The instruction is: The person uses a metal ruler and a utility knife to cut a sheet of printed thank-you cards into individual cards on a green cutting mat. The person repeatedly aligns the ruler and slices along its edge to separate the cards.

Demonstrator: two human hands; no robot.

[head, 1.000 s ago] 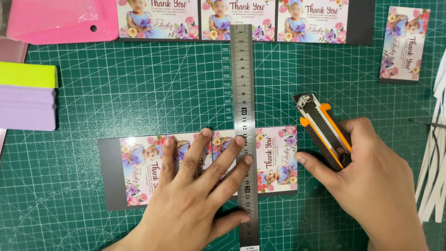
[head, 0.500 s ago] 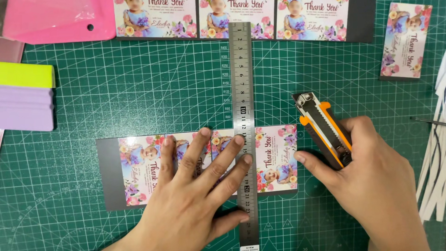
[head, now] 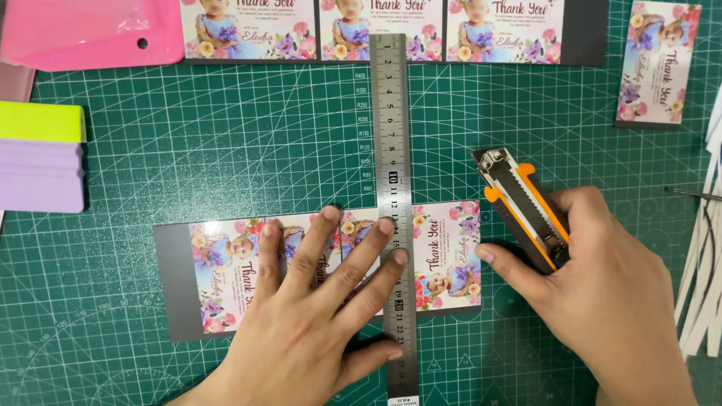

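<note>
My left hand (head: pixel 316 301) lies flat with spread fingers on a steel ruler (head: pixel 391 150) and on a strip of printed floral cards (head: pixel 226 271) with a dark border. The ruler stands upright across the strip, between two cards. One card of the strip (head: pixel 449 256) shows to the right of the ruler. My right hand (head: pixel 602 301) grips an orange and black utility knife (head: pixel 519 203), whose tip points up and left, a little right of the ruler. The knife's blade does not touch the card. Everything rests on a green cutting mat (head: pixel 226 150).
Another strip of printed cards (head: pixel 391 30) lies along the top edge. A single cut card (head: pixel 658 64) sits at the top right. A pink plastic sheet (head: pixel 83 30) is top left; a yellow and purple squeegee (head: pixel 41 154) is at left. White paper strips (head: pixel 703 293) lie at the right edge.
</note>
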